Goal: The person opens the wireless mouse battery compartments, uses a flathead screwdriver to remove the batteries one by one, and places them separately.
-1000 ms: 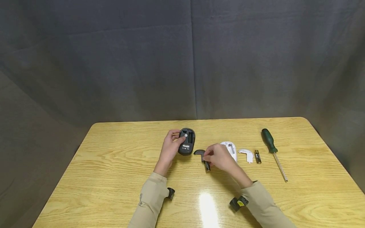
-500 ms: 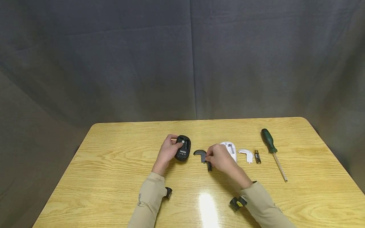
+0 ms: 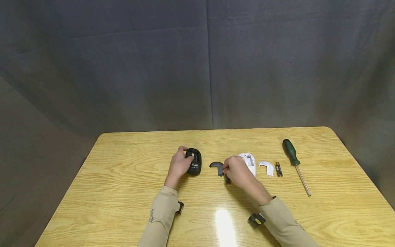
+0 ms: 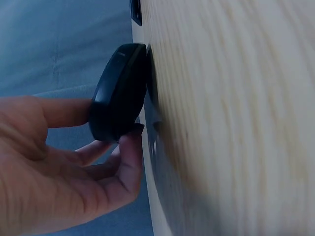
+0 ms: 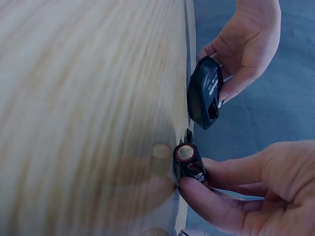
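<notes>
Head view looks forward and down from above the near edge of the wooden table, far enough to take in the whole tabletop, both forearms and the grey backdrop. Left wrist view sits very close behind the left hand, rolled sideways so the table stands as a vertical wall on the right, black mouse against it. Right wrist view is likewise close and rolled, table on the left, right hand with the battery in the near corner. Right wrist and head views share the black mouse, the left hand and the battery.
</notes>
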